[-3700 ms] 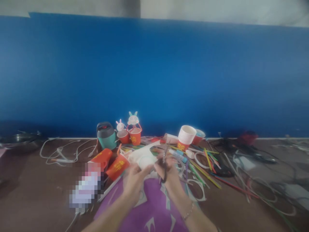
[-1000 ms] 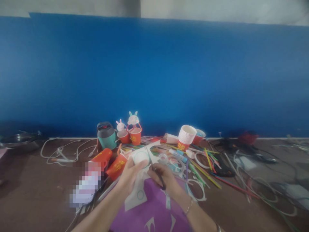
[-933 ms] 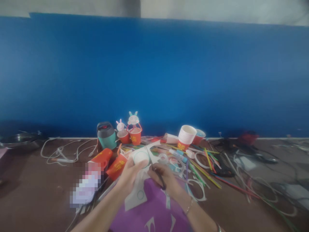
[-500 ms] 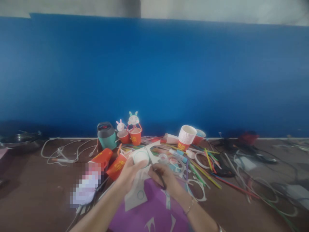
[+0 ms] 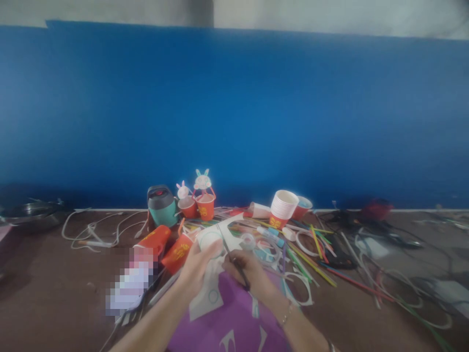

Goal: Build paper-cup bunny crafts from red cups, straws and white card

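My left hand grips a sheet of white paper with a circle drawn on it, the thumb pressed on its face. My right hand is closed round the dark handles of a pair of scissors. The blades point up and away from me, along the right side of the drawn circle. Below the hands, another piece of white paper with a small circle on it lies over a purple sheet. White paper scraps rest on that sheet.
Orange paper cups lie left of my hands. Rabbit-topped cups stand behind, near a teal bottle. A stack of cups, coloured sticks and a cut-out ring are on the right. Cables trail across the table.
The paper in my left hand has turned and shifted slightly left. My right hand and the scissors have moved a little left, with the blades still at the paper.
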Demonstrator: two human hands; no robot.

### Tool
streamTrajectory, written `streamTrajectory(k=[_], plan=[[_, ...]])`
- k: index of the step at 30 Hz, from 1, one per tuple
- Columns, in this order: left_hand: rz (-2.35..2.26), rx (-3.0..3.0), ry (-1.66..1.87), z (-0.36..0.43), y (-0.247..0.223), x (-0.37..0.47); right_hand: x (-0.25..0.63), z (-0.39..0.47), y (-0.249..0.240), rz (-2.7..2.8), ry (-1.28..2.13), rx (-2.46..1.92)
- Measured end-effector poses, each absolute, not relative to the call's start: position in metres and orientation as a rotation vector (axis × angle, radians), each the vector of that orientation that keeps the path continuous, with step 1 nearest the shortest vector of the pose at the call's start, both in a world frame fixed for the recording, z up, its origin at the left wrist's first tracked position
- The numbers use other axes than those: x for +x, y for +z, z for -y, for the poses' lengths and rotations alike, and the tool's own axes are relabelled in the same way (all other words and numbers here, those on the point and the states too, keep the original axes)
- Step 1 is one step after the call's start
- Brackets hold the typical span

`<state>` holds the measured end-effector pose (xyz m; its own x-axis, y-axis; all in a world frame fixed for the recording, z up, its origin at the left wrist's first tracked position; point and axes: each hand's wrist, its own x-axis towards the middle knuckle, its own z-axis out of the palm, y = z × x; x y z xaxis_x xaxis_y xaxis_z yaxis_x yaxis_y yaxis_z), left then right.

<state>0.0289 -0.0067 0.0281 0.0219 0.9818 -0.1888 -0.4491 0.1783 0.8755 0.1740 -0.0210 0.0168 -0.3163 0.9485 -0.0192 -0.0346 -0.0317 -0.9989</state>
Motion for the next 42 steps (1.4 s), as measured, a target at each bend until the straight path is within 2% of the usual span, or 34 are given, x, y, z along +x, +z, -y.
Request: streamTrajectory(k=[18,42], plan=[[-0.928,0.745,1.276,0.010,0.033,0.033,0.172,0.023,0.025,1.431,1.479,-1.042],[-0.884,0.872,1.239,0.005,0.035,0.024,0.176,0.020,0.009,1.471,1.451,-1.036]])
